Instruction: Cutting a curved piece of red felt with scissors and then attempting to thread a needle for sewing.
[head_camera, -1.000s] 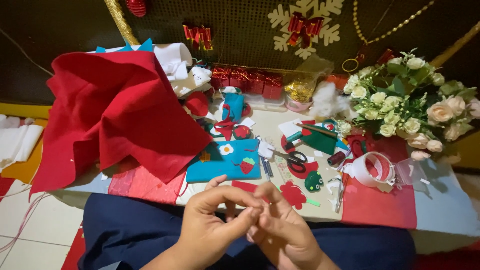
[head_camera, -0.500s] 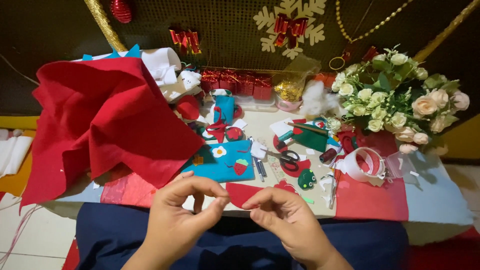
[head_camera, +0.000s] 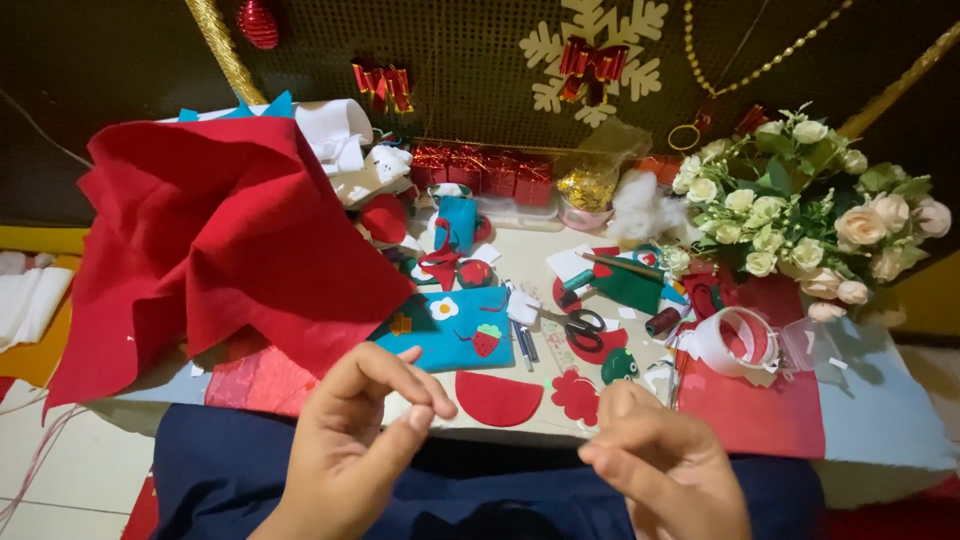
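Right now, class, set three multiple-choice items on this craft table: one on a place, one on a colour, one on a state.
1. Where do the scissors lie?
A. right of the blue felt panel
B. on the big red felt sheet
C. among the flowers

2. What colour is the felt half-circle near the table edge?
A. green
B. red
C. white

3. How is the left hand held?
A. flat on the table
B. gripping the scissors
C. raised, thumb and forefinger pinched

Answers: 1 A, their black handles lie just past the panel's right edge. 2 B, it matches the red sheet. 3 C, the fingers meet above the lap, apart from the right hand.
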